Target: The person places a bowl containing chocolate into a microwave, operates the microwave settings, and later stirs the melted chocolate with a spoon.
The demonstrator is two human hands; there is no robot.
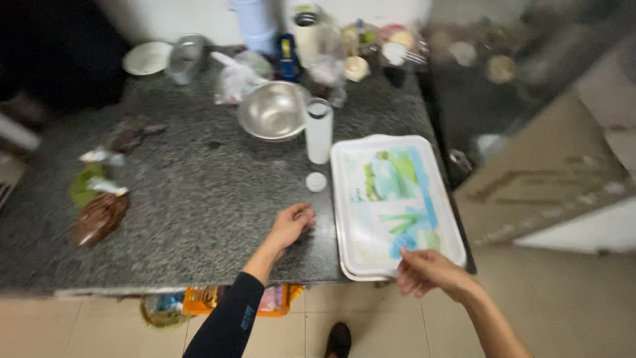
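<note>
On granite counter [199, 199]: left hand [291, 224] loosely curled, empty; right hand [427, 272] grips tray [391, 199] edge, fingertips hidden.

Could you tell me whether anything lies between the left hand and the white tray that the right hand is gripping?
Nothing visible does. The left hand rests on the granite counter just beside the tray, with only bare counter between them. The small white cap lies further back, and the right hand grips the tray's near edge.

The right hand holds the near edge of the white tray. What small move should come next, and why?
Probably slide the tray further onto the counter: the right hand grips its near edge, which overhangs the counter's front. The left hand rests beside it.
</note>
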